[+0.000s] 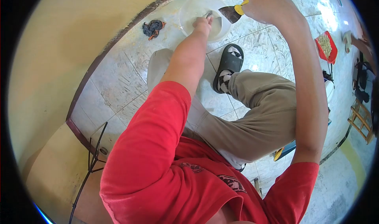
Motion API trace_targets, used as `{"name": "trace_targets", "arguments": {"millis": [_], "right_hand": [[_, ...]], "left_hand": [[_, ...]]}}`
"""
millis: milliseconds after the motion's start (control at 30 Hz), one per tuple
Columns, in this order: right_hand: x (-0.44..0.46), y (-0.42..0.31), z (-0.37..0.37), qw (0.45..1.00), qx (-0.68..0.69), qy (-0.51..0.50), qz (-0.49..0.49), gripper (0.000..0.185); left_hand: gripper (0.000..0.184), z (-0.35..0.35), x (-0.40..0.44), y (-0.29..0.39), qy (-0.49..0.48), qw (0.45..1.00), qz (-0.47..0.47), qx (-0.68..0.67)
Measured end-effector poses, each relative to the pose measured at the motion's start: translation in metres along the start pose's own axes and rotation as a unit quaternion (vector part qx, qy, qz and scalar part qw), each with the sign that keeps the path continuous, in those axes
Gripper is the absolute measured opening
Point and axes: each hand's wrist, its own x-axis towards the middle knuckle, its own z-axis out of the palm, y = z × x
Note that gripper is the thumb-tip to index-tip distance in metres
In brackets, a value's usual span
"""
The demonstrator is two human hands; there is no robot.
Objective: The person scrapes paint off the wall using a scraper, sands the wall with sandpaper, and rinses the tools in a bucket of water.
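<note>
My left hand [203, 25] reaches into a round, whitish translucent basin [184, 16] on the tiled floor. Its fingers are closed around a greyish tool [208, 14], whose shape is partly hidden. To the right, my right hand [266, 4] grips the yellow handle of a scraper [230, 14]. The scraper's dark, smeared blade points left over the basin's right rim. Pale material shows inside the basin.
A dark crumpled cloth [153, 29] lies left of the basin. At right are a red tray [334, 50] of crumbly material, another person's hand [348, 41] and a wooden frame [360, 120]. A black metal stand [94, 159] is lower left, beside the wall [59, 62].
</note>
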Motion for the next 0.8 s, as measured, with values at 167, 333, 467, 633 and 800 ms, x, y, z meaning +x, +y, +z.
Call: {"name": "trace_targets", "arguments": {"millis": [167, 333, 467, 633, 800], "right_hand": [[0.0, 0.002, 0.002, 1.0, -0.005, -0.011, 0.02, 0.03], [-0.001, 0.0, 0.0, 0.999, -0.017, -0.018, 0.024, 0.031], [-0.009, -0.002, -0.007, 1.0, 0.014, -0.012, -0.002, 0.032], [-0.009, -0.004, -0.011, 1.0, 0.001, -0.017, -0.011, 0.031], [-0.005, -0.003, -0.005, 1.0, -0.003, -0.023, 0.001, 0.031]], "left_hand": [[0.032, -0.008, 0.027, -0.01, -0.061, 0.996, 0.042, 0.054], [0.039, -0.004, 0.002, -0.021, -0.11, 0.992, 0.048, 0.04], [0.039, -0.006, -0.032, -0.018, -0.155, 0.986, 0.019, 0.062], [0.039, -0.005, -0.026, 0.001, -0.106, 0.989, 0.052, 0.091], [0.042, -0.012, 0.004, -0.009, -0.143, 0.987, 0.01, 0.071]]}}
